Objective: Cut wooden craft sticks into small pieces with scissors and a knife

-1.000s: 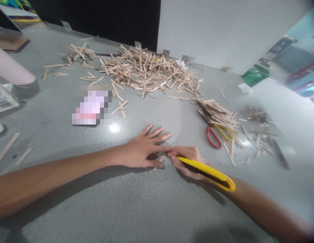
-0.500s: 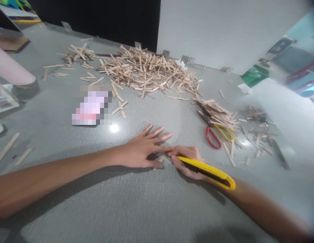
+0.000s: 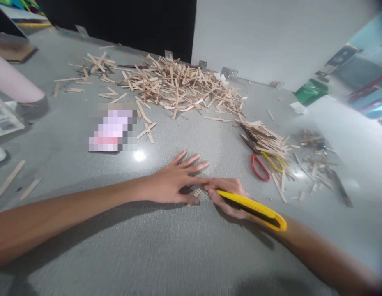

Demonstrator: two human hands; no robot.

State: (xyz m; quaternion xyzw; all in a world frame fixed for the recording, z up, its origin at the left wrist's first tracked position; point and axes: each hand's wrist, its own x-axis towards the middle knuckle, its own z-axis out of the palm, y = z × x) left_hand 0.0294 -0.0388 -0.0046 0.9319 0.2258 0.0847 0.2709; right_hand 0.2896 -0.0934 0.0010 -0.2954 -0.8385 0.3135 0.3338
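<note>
My left hand lies on the grey tabletop with its fingers spread, thumb and index finger on either side of a short wooden stick piece. Its thumb rests at the near end of that piece. In my right hand is a yellow utility knife, held like a pen with its tail pointing back over my wrist. The knife's tip meets the area beside the stick piece, close to my left index fingertip; the blade itself is hidden by my fingers.
A big heap of wooden sticks lies at the back, against a black and white panel. Scissors with red and yellow handles sit on a stick bundle to the right. A blurred-out phone-like object lies left of centre.
Both hands, the knife and the stick piece stay practically in place. Only a slight shift of the camera view shows.
</note>
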